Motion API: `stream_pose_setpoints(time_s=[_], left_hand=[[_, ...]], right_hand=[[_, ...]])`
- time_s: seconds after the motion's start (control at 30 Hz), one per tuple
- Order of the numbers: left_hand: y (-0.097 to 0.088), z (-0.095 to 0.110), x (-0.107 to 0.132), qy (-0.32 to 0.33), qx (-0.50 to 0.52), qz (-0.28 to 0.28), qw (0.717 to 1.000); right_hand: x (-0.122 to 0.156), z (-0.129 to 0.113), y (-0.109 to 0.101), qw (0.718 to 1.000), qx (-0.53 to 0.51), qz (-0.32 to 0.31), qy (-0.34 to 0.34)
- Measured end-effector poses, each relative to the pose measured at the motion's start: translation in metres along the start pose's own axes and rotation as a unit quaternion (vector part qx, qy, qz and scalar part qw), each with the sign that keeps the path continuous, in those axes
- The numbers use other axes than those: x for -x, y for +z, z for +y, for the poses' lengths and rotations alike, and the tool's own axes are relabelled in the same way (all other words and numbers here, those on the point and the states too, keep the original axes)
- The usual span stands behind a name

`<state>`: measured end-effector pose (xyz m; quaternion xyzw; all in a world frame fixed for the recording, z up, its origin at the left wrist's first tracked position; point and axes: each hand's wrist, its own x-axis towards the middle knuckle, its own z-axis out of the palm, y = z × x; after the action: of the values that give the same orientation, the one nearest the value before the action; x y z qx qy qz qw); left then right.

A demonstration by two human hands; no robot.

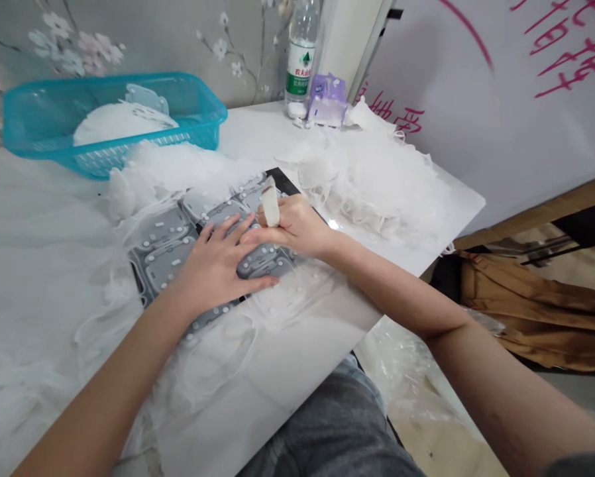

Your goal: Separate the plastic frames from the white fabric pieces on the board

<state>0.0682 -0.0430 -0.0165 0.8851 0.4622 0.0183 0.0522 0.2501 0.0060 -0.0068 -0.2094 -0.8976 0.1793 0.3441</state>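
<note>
My left hand (216, 262) lies flat with its fingers spread on a translucent silicone sheet of moulded pads (165, 255) that covers a dark mat (283, 180). My right hand (291, 226) rests just right of it on the same sheet, fingers curled inward in a pinch. A white wrap (270, 204) covers one raised finger of the right hand. What the curled fingers grip is hidden. The two hands touch at the fingertips.
A teal plastic basket (198, 109) holding white silicone pieces stands at the back left. Heaps of thin white trimmings (377, 179) lie behind and right of the mat. A water bottle (301, 59) and a small purple pack (327, 101) stand at the table's far edge. The table's edge (446, 255) drops off on the right.
</note>
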Motion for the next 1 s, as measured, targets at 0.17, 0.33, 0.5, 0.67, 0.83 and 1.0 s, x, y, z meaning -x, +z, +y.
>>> stream_pose_setpoints(time_s=[0.17,0.33,0.5,0.67,0.83,1.0], left_hand=[[0.005,-0.004,-0.002,0.002,-0.018,0.003,1.000],[0.008,-0.006,-0.001,0.003,-0.020,-0.004,1.000],[0.008,-0.007,-0.001,0.007,-0.024,0.003,1.000],[0.008,-0.005,-0.001,0.006,-0.026,0.011,1.000],[0.006,-0.003,-0.001,0.001,-0.022,0.013,1.000],[0.005,-0.003,-0.001,0.006,-0.014,0.027,1.000]], right_hand=[[0.000,0.003,0.004,0.990,-0.081,0.076,0.083],[0.000,-0.004,0.010,0.969,-0.130,0.121,0.174],[0.000,-0.005,0.010,0.962,-0.153,0.129,0.187],[0.001,-0.001,0.005,0.988,-0.090,0.087,0.091],[0.002,-0.005,0.010,0.981,-0.107,0.105,0.127],[0.003,-0.005,0.017,0.980,-0.122,0.113,0.107]])
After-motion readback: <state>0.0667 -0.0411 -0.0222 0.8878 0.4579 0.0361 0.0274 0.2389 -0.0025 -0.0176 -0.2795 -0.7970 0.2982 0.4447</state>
